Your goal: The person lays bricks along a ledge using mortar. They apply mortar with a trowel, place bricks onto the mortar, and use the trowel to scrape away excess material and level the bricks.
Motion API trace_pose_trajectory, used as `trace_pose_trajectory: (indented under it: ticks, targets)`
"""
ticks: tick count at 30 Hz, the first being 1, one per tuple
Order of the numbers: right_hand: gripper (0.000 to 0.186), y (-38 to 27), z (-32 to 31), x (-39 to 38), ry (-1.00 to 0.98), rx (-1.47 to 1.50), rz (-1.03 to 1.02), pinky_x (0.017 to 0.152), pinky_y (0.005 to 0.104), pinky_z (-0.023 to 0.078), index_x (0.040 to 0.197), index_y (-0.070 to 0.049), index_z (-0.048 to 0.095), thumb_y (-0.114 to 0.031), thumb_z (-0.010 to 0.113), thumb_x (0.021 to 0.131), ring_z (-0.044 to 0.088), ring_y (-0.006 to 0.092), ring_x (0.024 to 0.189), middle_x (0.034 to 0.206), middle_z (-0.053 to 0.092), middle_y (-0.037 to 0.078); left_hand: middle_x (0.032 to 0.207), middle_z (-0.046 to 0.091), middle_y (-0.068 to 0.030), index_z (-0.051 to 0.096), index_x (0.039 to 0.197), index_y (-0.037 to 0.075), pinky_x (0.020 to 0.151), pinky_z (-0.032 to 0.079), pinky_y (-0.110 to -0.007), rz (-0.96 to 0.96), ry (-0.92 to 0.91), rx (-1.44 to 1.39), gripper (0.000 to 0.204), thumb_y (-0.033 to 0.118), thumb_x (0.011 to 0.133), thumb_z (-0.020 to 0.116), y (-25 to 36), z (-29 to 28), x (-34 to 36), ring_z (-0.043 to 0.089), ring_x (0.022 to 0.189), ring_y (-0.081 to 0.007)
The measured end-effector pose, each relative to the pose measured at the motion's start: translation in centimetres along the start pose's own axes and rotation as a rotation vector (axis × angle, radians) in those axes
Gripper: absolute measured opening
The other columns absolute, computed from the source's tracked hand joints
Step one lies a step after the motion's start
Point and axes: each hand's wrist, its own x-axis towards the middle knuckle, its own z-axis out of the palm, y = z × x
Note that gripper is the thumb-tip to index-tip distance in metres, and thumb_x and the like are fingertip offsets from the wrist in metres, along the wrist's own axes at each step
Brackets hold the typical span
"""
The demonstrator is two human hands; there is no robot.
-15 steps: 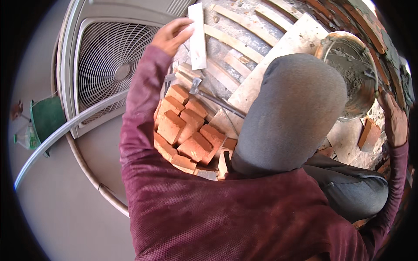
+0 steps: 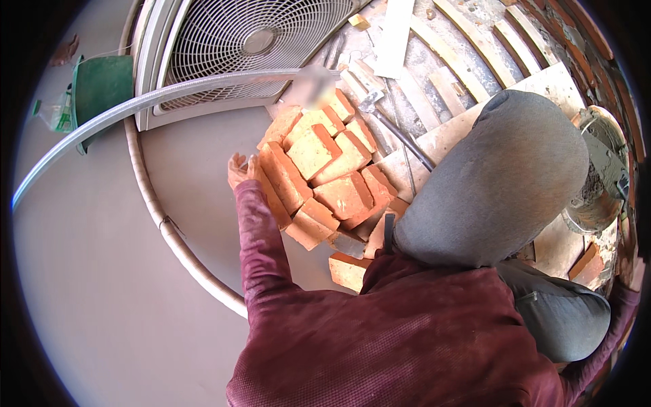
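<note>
My left hand [image 2: 243, 171] is beside the left edge of a stack of orange bricks [image 2: 315, 150]. Its fingers are slightly bent and apart, with nothing seen in them; whether they touch the nearest brick [image 2: 283, 178] I cannot tell. Only the wrist of my right hand [image 2: 638, 274] shows at the far right rim, so its fingers are hidden. Above it stands a bucket of wet grey mortar [image 2: 588, 182], with a flat metal blade [image 2: 605, 157] in it. A hammer [image 2: 405, 140] with a dark handle lies beyond the bricks, partly behind my raised knee.
An outdoor fan unit [image 2: 258, 42] stands at the far left, crossed by a clear hose [image 2: 135, 105]. A pale pipe [image 2: 163, 224] curves near a green container [image 2: 102, 91]. Wooden slats [image 2: 451, 47] and a white strip [image 2: 395, 41] lie ahead. A brick wall [image 2: 593, 30] runs along the right.
My left hand has left the white strip and come back to the bricks' left side. The view has swung left. My right hand has slipped mostly out of view.
</note>
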Motion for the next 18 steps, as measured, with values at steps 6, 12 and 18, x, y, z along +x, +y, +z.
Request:
trace_pose_trajectory:
  ticks: [6, 12, 18]
  targets:
    - [0.048, 0.2, 1.0, -1.3, -0.028, 0.117, 0.076, 0.092, 0.0433, 0.046, 0.136, -0.016, 0.057, -0.02, 0.061, 0.088, 0.062, 0.0346, 0.11, 0.129, 0.061, 0.018, 0.15, 0.041, -0.0174, 0.042, 0.146, 0.011, 0.11, 0.037, -0.042, -0.404, -0.003, 0.308, 0.088, 0.043, 0.073, 0.08, 0.9, -3.8, 1.0, 0.044, 0.133, -0.0309]
    - [0.045, 2.2, 3.7, -1.0, 0.116, 0.16, 0.054, 0.082, 0.0466, 0.05, 0.129, -0.01, 0.06, -0.018, 0.064, 0.085, 0.065, 0.0388, 0.097, 0.118, 0.064, 0.021, 0.151, 0.037, -0.0214, 0.029, 0.152, 0.005, 0.118, 0.027, -0.046, -0.325, -0.375, 0.598, 0.129, 0.06, 0.052, 0.087, -4.2, -1.7, -4.1, 0.031, 0.143, -0.0369]
    - [0.04, 3.2, 8.0, -4.7, 0.225, 0.182, 0.263, 0.062, 0.0469, 0.051, 0.122, -0.012, 0.059, -0.025, 0.066, 0.084, 0.064, 0.0359, 0.071, 0.085, 0.063, 0.014, 0.149, 0.039, -0.0211, 0.031, 0.152, 0.005, 0.117, 0.029, -0.045, 0.356, -0.499, 0.413, 0.125, 0.058, 0.052, 0.087, 9.9, 15.2, -4.4, 0.033, 0.141, -0.0363]
